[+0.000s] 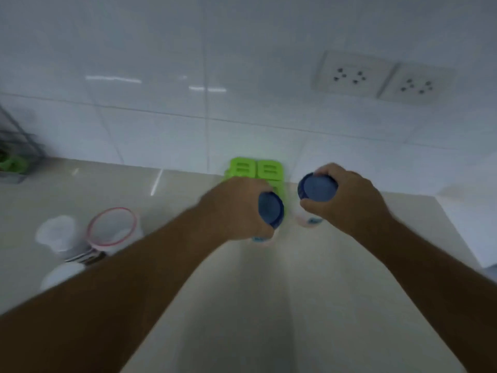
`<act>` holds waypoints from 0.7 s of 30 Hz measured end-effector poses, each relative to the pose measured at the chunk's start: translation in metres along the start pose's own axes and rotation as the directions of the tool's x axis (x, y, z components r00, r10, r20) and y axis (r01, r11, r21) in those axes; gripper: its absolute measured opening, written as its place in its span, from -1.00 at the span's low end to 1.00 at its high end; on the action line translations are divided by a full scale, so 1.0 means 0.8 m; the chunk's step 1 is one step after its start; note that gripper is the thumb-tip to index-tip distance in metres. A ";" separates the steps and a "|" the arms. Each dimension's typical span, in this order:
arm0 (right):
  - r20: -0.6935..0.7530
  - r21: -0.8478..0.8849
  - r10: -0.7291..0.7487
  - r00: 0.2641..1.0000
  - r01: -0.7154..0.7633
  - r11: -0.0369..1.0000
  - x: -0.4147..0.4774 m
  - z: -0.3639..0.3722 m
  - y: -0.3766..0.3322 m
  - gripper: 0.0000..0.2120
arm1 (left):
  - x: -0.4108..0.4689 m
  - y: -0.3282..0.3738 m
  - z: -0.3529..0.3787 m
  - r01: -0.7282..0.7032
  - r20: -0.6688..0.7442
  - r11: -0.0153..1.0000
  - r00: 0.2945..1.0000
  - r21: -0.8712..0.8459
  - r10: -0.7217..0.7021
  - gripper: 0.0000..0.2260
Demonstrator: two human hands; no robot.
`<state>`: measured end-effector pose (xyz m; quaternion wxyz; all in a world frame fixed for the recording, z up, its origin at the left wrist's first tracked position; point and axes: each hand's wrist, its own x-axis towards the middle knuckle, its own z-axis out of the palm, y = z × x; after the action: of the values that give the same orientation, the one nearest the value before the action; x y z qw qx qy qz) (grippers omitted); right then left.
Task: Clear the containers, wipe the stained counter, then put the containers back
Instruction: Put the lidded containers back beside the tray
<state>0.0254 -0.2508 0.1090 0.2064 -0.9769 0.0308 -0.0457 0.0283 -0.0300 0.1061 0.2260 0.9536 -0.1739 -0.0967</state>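
— What are the hands doing?

— Each one is wrapped around a jar with a blue lid. The left hand (236, 208) grips the left jar (271, 211) around its top, fingers closed on it, and the jar is tilted so its lid faces toward the other hand. The right hand (347, 196) holds the right jar (317, 188) the same way, thumb below the lid and fingers curled over it.

— Where are they relative to the green box?

— The green box (255, 170) sits on the counter (336, 305) against the tiled wall (188, 63). The left jar is right in front of it and covers its near edge; the right jar is just to its right. The two jars are close together but not touching. Everything is blurred, so I cannot tell whether either jar rests on the counter or is lifted off it.

— Anything else on the counter?

— Well to the left of the green box stands a clear tub with a pink rim (114, 228), and beside it a white cup (57, 232) with cutlery handles (86, 257) sticking out near its base. A wire rack (16, 154) stands farther left by the wall. Up and to the right of the green box, two sockets (382, 78) are set in the tiles.
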 end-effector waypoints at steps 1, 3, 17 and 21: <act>0.034 -0.017 0.033 0.999 -0.033 0.999 -0.005 0.002 0.032 -0.53 | 0.009 0.021 0.027 -0.013 0.024 1.000 1.000 -0.007 0.013 -0.52; 0.083 -0.037 0.076 0.994 -0.073 0.997 -0.008 0.010 0.087 -0.56 | 0.028 0.056 0.074 -0.035 0.068 0.999 0.997 0.000 0.035 -0.57; -0.048 0.114 0.012 0.999 -0.007 0.993 0.108 0.071 0.210 -0.58 | 0.208 0.104 0.155 0.002 0.000 0.970 1.000 0.241 -0.002 -0.55; -0.029 0.125 -0.036 0.999 0.039 0.991 0.136 0.077 0.207 -0.57 | 0.235 0.095 0.149 0.045 -0.054 0.960 0.998 0.275 -0.032 -0.53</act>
<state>0.1333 -0.3860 -0.0064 0.2663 -0.9617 0.0124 -0.0646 0.1481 -0.2121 0.0165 0.0933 0.9810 -0.1616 -0.0524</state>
